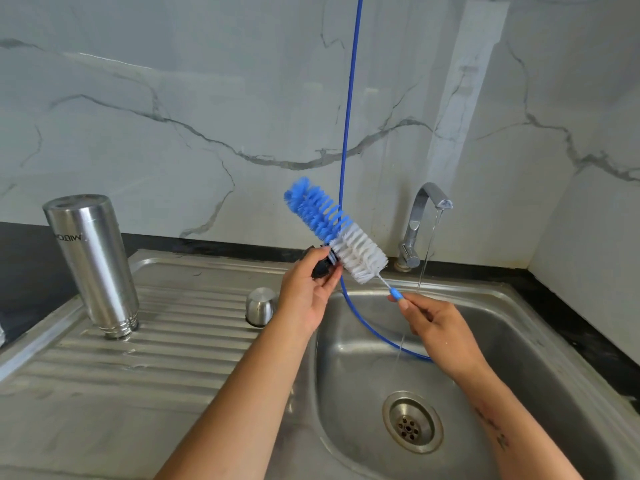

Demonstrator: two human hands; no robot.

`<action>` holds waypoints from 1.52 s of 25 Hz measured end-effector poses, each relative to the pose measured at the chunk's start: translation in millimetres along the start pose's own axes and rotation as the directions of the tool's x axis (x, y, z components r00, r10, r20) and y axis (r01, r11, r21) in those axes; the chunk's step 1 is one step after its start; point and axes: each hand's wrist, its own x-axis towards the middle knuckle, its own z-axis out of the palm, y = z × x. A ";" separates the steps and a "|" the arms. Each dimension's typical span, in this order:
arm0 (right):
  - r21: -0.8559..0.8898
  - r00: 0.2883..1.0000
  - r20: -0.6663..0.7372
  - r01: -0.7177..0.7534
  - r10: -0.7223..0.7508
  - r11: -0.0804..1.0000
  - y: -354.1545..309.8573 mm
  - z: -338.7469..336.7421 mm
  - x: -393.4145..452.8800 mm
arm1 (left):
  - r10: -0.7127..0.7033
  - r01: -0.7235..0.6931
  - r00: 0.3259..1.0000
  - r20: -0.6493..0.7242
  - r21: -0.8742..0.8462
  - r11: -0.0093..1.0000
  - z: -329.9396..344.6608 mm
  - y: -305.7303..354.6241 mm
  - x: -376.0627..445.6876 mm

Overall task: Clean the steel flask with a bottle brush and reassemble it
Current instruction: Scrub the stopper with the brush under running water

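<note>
Steel everywhere: flask [92, 261] upside down on the ribbed draining board [104, 368] at the left, mouth down, seemingly washed and left to drip. Small steel cup-shaped cap [260, 306] also inverted, near the flask, just beside the basin's left rim. Judged from this: body probably done, cap probably done, inner stopper now under the brush, reassembly not yet begun.

Left hand [304, 296] clamped around a small black stopper [323, 263], fingers and thumb curled on it, held above the left edge of the sink [540, 327]. Right hand [440, 327] pinching the blue end of the bottle brush [336, 230] handle between thumb and fingers, over the basin. Brush tilted, blue bristles up and to the far left, white bristles lower and pressed against the stopper. Thin stream running from the tap [424, 223] at the far right into the basin, passing close to the right hand. Blue hose [349, 98] hanging down the marble wall and curling into the basin behind both hands.

Flask: plain brushed cylinder, lettering upside down near the top, threaded neck at the bottom touching the board, no dents visible. Inside hidden, so cleanliness not checkable.

Left to do, as a guess: rinse stopper, then fit stopper and cap onto the flask.
</note>
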 end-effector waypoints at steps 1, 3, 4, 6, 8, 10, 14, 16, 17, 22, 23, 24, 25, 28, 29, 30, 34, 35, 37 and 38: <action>-0.005 1.000 -0.002 0.003 -0.003 1.000 -0.7 0.5 -0.2 | 0.004 -0.005 1.000 0.030 0.015 1.000 -0.1 0.5 0.6; -0.007 1.000 -0.010 0.028 -0.028 1.000 -6.4 3.1 -1.5 | -0.013 0.005 0.994 0.112 0.069 0.998 1.6 -2.2 -2.4; -0.007 0.999 -0.016 0.041 -0.041 0.999 -10.9 5.1 -2.9 | -0.023 0.009 0.988 0.151 0.094 0.996 3.1 -5.5 -4.7; 0.000 0.999 -0.016 0.050 -0.050 0.999 -15.0 7.6 -3.3 | 0.001 -0.025 0.981 0.193 0.121 0.992 6.7 -11.4 -8.0; -0.004 0.998 0.048 0.038 -0.038 0.999 -12.2 4.0 -3.9 | 0.102 -0.117 0.982 0.157 0.086 0.989 5.1 -7.0 -3.6; -0.010 0.989 0.149 0.030 -0.028 0.999 -8.1 -1.6 -5.6 | 0.201 -0.201 0.978 0.045 -0.016 0.979 -4.3 7.2 8.7; 0.016 0.997 0.068 0.040 -0.041 0.999 -18.2 8.6 -3.3 | 0.132 -0.135 0.983 0.124 0.020 0.991 -0.5 -3.9 0.3; 0.017 1.000 0.009 0.026 -0.026 1.000 -18.3 10.7 -0.6 | 0.117 -0.133 0.977 0.176 0.080 0.988 7.3 -9.5 -4.7; 0.016 0.999 0.031 0.030 -0.030 0.999 -15.2 8.6 -1.2 | 0.148 -0.159 0.976 0.162 0.058 0.986 6.1 -5.6 -2.0; 0.030 0.996 0.077 0.052 -0.054 0.998 -14.6 6.9 -2.0 | 0.135 -0.149 0.979 0.155 0.080 0.986 0.9 -6.0 -3.1; 0.032 0.998 0.046 0.047 -0.048 0.998 -15.9 9.0 -0.1 | 0.112 -0.131 0.978 0.177 0.102 0.986 4.6 -12.0 -6.0; 0.029 0.999 0.039 0.035 -0.036 0.999 -14.9 9.9 0.9 | 0.116 -0.132 0.978 0.172 0.089 0.987 5.9 -13.4 -5.7; 0.023 0.998 0.059 0.031 -0.032 0.999 -11.3 9.5 0.7 | 0.145 -0.154 0.978 0.151 0.050 0.987 3.9 -9.3 -2.3; 0.021 0.992 0.123 0.026 -0.029 0.999 -7.0 8.7 -2.0 | 0.199 -0.196 0.973 0.117 -0.031 0.980 -4.4 0.7 7.7; 0.034 0.994 0.107 0.032 -0.035 0.999 -9.5 12.5 -0.8 | 0.184 -0.186 0.974 0.135 -0.002 0.983 -3.3 -3.6 4.6; 0.047 0.996 0.077 0.035 -0.038 0.998 -13.2 16.2 1.4 | 0.166 -0.174 0.974 0.155 0.037 0.984 -0.1 -9.5 0.9; 0.051 0.995 0.097 0.026 -0.031 0.998 -6.2 11.4 0.7 | 0.196 -0.196 0.972 0.131 -0.017 0.980 -2.5 -4.0 5.9; 0.055 0.993 0.113 0.016 -0.022 0.998 -2.3 8.9 -0.6 | 0.209 -0.205 0.970 0.122 -0.042 0.978 -5.1 0.5 8.6; 0.078 0.995 0.095 0.004 -0.011 0.997 -4.9 10.2 -0.8 | 0.200 -0.203 0.968 0.154 0.004 0.979 -4.1 -4.2 6.8; 0.083 0.998 0.067 0.012 -0.017 0.996 -8.8 12.2 0.6 | 0.181 -0.192 0.967 0.178 0.048 0.980 -1.2 -11.2 3.3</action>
